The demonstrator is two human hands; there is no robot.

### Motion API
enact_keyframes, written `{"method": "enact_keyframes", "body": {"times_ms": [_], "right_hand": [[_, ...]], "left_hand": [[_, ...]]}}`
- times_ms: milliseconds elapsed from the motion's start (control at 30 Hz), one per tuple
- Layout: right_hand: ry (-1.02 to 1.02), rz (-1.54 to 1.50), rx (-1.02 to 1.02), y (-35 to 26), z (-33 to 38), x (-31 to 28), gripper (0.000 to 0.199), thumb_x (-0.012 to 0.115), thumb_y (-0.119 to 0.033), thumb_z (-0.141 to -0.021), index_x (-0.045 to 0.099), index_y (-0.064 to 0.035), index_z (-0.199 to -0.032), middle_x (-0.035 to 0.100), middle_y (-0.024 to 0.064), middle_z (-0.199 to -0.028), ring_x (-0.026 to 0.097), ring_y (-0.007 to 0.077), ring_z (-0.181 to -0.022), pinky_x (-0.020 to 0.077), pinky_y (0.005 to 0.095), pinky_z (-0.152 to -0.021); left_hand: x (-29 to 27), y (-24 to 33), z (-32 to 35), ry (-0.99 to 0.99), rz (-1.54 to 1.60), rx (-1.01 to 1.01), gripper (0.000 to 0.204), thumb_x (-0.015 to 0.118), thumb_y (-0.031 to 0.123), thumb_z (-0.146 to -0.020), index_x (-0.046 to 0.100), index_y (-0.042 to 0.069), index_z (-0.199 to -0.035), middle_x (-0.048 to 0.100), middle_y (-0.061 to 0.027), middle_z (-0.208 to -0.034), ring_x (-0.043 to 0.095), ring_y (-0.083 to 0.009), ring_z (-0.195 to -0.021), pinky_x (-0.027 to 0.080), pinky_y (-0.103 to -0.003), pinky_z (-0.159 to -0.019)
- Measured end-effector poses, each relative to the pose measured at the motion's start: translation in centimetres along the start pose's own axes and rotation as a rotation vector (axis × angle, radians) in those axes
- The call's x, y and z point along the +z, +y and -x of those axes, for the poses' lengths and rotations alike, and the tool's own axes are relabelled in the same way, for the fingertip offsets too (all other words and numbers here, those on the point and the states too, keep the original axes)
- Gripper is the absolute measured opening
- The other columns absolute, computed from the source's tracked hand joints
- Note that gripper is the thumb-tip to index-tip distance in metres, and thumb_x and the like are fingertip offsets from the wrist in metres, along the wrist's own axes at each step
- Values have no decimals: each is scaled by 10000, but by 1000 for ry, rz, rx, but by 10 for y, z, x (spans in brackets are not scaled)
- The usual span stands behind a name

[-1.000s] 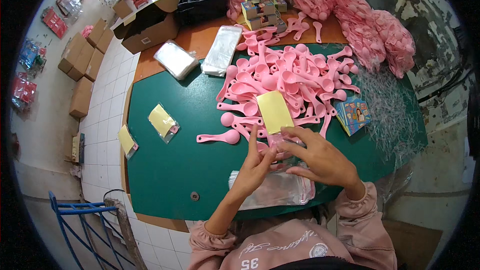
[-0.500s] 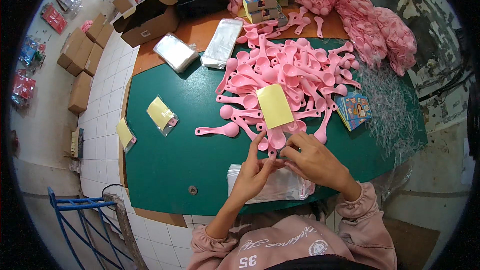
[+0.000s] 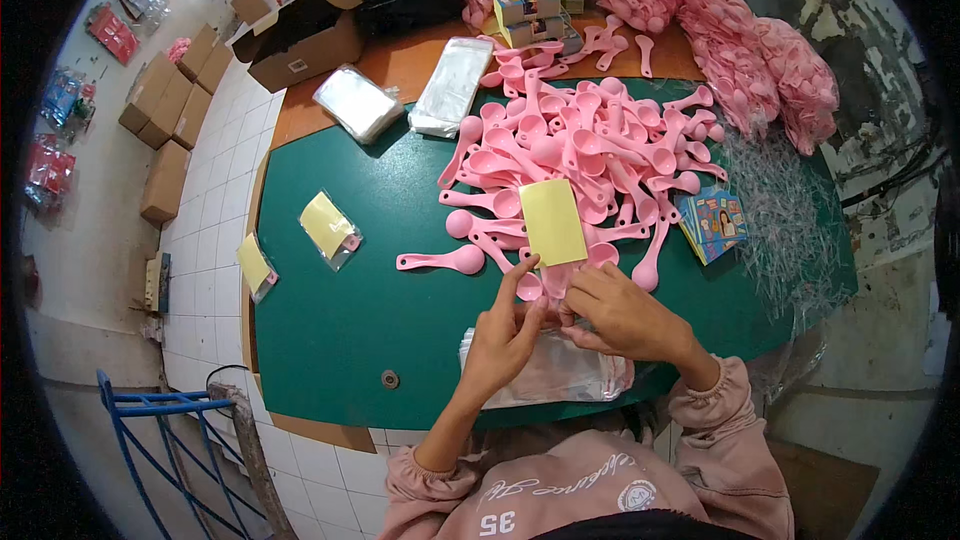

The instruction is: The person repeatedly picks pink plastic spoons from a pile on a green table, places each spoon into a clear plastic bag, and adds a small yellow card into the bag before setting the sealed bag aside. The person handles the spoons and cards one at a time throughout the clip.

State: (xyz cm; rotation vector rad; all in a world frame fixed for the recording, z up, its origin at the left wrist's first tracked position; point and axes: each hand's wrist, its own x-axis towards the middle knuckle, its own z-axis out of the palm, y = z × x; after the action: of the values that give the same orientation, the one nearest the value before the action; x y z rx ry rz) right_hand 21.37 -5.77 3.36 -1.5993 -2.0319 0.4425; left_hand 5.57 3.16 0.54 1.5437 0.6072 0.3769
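The yellow card (image 3: pixel 553 223) is seen just beyond the fingertips, in front of the pile (image 3: pixel 590 150) of pink spoons, part of which is covered by it. Pink plastic is seen between its near edge and the hands, but its outline is partly hidden by the fingers, and any clear film around it is hard to make out. The left hand (image 3: pixel 502 335) is partly spread, its index finger stretched to the card's near left corner and its thumb pointed toward the other hand; whether anything is gripped by it cannot be told. The right hand (image 3: pixel 632 316) is curled, thumb and fingers drawn together in a pinch, but what is pinched cannot be told. Clear sleeves (image 3: pixel 545 380) are partly covered by the hands.

A yellow card and a pink piece are held in each of two packets (image 3: pixel 329 228) on the green table (image 3: pixel 370 340). The large bags (image 3: pixel 722 65) are filled with pink spoons. The inside of the open box (image 3: pixel 325 62) is lost in shadow, and the card stacks (image 3: pixel 527 5) are cut off by the upper edge.
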Motion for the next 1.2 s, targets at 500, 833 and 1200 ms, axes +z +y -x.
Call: {"method": "enact_keyframes", "body": {"times_ms": [500, 833, 1200], "right_hand": [[104, -408, 208, 25, 42, -88, 170, 634, -86, -722, 480, -30, -765, 476, 64, -744, 461, 187, -702, 381, 287, -642], [88, 25, 35, -9, 0, -11, 246, 649, -150, -724, 526, -39, -907, 491, 106, -912, 521, 270, -838, 426, 360, -711], [73, 385, -89, -17, -4, -1, 165, 550, -146, -701, 520, -32, -817, 487, 71, -797, 513, 196, -770, 406, 326, -662]], "left_hand": [[-4, -3, -18, 38, 223, -71, 260, 525, 29, -852, 504, 36, -1112, 639, -74, -823, 619, -104, -780, 486, -208, -673], [-5, 2, -10, -31, 230, -114, 321, 528, 12, -851, 457, 12, -1164, 628, -86, -845, 601, -112, -776, 493, -228, -687], [-6, 5, -13, -1, 243, -139, 370, 565, 8, -811, 454, 34, -1163, 647, -99, -807, 620, -112, -746, 506, -219, -636]]}}
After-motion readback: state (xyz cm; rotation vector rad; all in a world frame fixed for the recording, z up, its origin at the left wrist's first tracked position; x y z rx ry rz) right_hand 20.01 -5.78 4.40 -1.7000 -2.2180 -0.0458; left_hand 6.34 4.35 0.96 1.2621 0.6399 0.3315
